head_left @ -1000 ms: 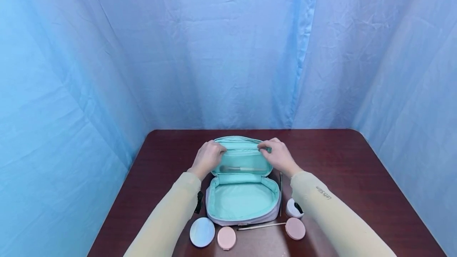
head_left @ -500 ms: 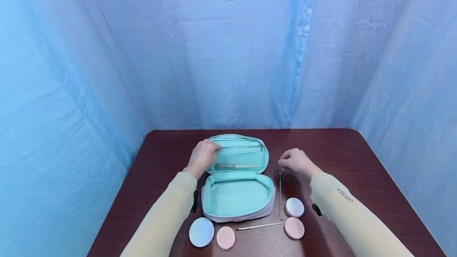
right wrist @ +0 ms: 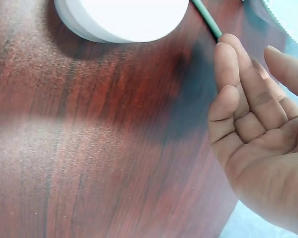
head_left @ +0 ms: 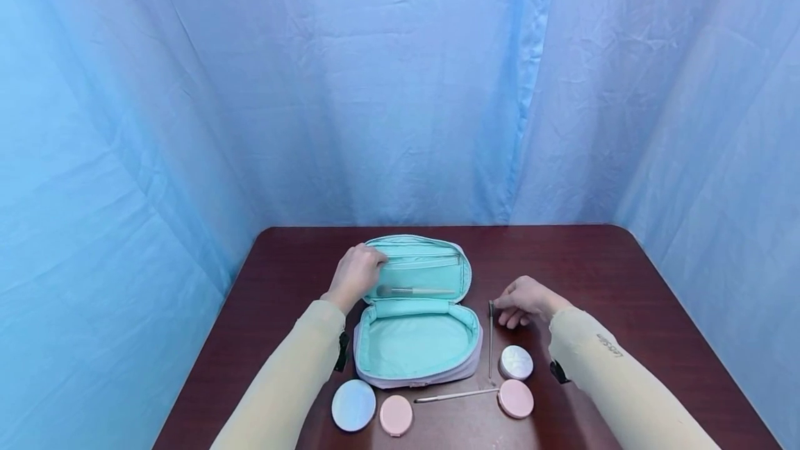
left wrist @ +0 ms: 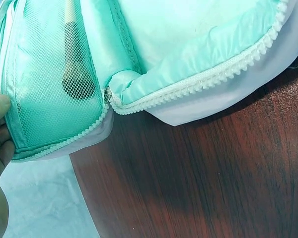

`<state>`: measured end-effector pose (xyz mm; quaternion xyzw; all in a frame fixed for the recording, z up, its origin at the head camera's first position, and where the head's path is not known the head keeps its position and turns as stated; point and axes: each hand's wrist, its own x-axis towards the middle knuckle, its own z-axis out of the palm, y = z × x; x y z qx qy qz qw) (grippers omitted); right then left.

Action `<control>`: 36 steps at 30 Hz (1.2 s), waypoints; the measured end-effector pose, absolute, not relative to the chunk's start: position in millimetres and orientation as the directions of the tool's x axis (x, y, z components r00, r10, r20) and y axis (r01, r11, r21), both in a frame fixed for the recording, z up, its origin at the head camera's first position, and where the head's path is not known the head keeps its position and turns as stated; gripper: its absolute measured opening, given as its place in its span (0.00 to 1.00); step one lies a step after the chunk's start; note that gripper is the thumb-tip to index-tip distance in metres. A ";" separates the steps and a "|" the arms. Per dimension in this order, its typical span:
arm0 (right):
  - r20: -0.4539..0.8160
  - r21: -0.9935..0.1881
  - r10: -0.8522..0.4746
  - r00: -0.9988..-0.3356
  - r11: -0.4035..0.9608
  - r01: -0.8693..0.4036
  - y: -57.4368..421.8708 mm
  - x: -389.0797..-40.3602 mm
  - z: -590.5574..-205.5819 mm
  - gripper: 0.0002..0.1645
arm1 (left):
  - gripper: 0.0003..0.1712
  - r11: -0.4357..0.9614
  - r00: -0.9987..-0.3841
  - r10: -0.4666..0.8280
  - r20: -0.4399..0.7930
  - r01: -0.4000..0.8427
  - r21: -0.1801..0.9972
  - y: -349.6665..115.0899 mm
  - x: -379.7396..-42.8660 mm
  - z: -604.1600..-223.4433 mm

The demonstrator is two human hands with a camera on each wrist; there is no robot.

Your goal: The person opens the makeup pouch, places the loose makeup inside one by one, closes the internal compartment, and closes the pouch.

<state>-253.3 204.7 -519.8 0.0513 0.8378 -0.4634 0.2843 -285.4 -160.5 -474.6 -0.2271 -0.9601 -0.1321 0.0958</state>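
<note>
An open zip makeup bag (head_left: 420, 375) with a mint lining lies on the table. My left hand (head_left: 357, 273) holds the left side of its raised lid, thumb over the mesh pocket's edge and fingers behind, as the left wrist view shows. Behind the mesh (left wrist: 35, 94) sits a fluffy makeup brush (left wrist: 78, 82). To the bag's right, my right hand (head_left: 521, 301) is at the upper end of a thin makeup brush (head_left: 490, 346) lying on the table. Its fingers are loosely bent beside that brush in the right wrist view, with the thumb apart from them.
A round white-lidded jar (head_left: 516, 363) and a pink compact (head_left: 515, 398) stand right of the bag. In front lie another thin brush (head_left: 456, 395), a second pink compact (head_left: 396, 415) and a pale blue round case (head_left: 353, 405). Blue curtains (head_left: 400, 89) surround the dark red table (head_left: 587, 262).
My right hand has let go of the lid's right side and moved right and down to the thin brush. The left hand stays on the lid, which shifted slightly left with the bag.
</note>
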 end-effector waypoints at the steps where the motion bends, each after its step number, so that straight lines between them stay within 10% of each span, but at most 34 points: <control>1: -0.533 -0.739 -0.173 -0.829 0.572 0.356 203.8 -252.2 -520.8 0.13 | 0.15 0.862 -0.878 0.411 0.244 0.461 0.210 -160.5 -285.5 -474.6; 36: -0.528 -0.456 -0.056 -0.847 0.860 0.227 177.7 -245.4 -531.5 0.15 | 0.13 0.867 -0.887 0.393 0.242 0.445 0.225 -158.1 -283.6 -475.8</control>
